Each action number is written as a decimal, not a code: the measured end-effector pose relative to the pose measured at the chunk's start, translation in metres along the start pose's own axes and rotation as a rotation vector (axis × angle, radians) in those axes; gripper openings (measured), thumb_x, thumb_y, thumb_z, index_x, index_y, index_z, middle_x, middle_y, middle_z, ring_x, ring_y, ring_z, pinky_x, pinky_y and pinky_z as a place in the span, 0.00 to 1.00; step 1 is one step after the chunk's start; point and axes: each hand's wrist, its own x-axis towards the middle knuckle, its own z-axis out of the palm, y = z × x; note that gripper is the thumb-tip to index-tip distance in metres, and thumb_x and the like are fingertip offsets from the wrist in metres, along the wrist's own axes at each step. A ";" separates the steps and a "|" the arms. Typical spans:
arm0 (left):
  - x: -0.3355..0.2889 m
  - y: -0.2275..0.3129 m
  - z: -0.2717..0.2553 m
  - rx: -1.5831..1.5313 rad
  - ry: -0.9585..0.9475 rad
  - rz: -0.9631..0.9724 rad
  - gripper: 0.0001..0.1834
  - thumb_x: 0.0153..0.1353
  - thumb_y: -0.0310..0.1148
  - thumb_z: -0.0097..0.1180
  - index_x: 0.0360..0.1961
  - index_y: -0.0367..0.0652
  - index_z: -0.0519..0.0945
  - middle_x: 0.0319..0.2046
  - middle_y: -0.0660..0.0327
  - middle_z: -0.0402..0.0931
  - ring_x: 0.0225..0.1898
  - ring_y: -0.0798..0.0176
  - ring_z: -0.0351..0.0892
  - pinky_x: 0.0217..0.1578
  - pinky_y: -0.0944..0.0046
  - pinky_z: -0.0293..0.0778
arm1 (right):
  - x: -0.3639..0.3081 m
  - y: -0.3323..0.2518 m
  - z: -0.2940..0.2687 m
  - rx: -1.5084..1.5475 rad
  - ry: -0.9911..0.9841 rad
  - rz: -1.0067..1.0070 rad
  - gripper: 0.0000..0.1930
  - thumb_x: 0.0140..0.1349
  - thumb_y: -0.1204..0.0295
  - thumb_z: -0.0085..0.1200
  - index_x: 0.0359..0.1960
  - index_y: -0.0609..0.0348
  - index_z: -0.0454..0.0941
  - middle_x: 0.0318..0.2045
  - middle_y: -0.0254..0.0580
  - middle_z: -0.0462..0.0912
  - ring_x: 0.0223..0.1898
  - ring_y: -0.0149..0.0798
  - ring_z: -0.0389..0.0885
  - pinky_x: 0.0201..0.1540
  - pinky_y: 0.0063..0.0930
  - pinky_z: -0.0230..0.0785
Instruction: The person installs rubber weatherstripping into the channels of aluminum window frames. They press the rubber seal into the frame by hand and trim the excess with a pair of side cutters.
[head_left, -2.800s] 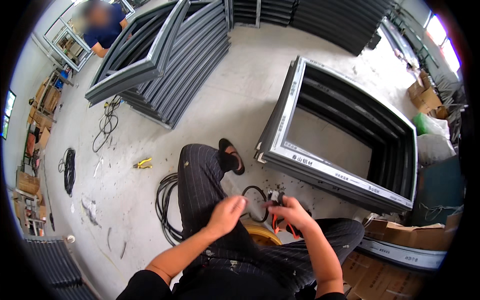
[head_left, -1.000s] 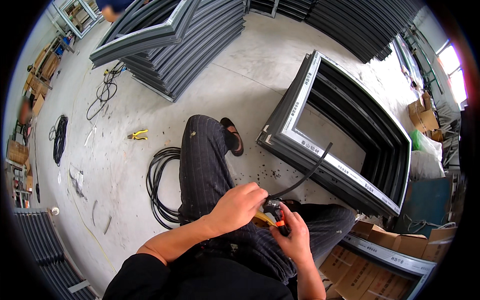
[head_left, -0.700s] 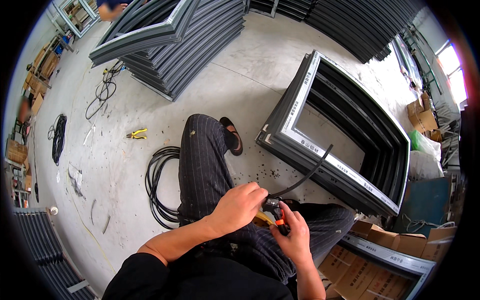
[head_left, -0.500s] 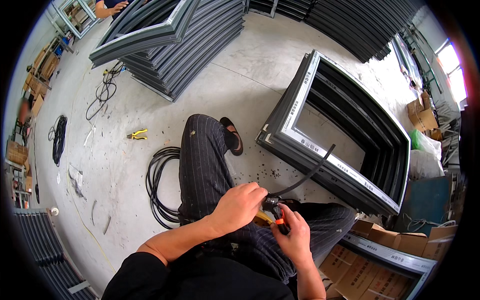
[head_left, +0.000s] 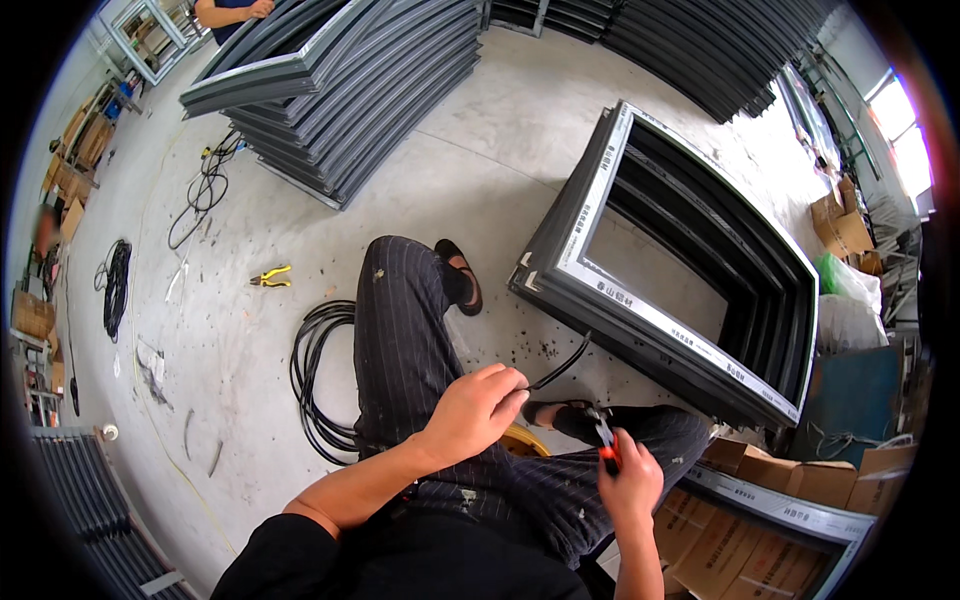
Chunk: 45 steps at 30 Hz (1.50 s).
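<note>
The thin flexible strip (head_left: 564, 369) is plain black. The silvery cutting tool (head_left: 604, 434) has orange-red on its handle. The dark cloth trousers (head_left: 400, 310) carry fine pale stripes and whitish spots. The small pliers (head_left: 264, 279) have yellow handles. The stacked rectangular dark grey frames (head_left: 640, 342) show whitish top face with dark print.

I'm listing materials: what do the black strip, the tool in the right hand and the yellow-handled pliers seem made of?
Black strip: probably rubber or flexible plastic, slightly shiny; it curves smoothly.
Tool in the right hand: greyish head, likely metal; bright orange-red handle, likely plastic.
Pliers: bright yellow grips, probably plastic; dark jaws, likely metal, finish unclear.
</note>
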 end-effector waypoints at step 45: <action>0.197 -0.063 0.132 0.668 -0.034 0.347 0.09 0.65 0.35 0.50 0.32 0.42 0.67 0.18 0.57 0.73 0.29 0.50 0.77 0.57 0.46 0.62 | 0.175 0.187 0.067 0.341 0.769 0.973 0.52 0.57 0.49 0.57 0.66 0.83 0.44 0.67 0.73 0.51 0.70 0.60 0.50 0.71 0.37 0.45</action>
